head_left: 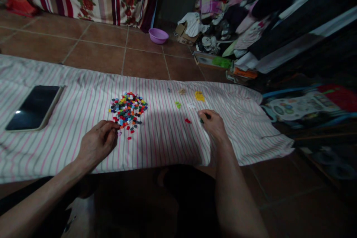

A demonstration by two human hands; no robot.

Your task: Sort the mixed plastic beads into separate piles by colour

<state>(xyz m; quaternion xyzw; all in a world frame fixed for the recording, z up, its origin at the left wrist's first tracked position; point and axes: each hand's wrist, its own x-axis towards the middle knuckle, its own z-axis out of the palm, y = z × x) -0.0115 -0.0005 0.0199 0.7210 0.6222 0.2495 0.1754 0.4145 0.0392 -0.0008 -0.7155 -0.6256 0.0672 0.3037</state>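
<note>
Forearms (237,189), lower frame; left hand (97,139) narrow at mixed pieces (129,108), left of centre; right hand (214,123) narrow at dark piece (201,121); holds uncertain. Pieces likely light, rigid: pinch sides.

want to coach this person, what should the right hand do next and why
Perhaps the right hand should leave the dark piece at its fingers apart from the red pieces: those, the white pieces and the yellow pieces each lie in a one-colour group. I cannot tell whether it is held.
</note>
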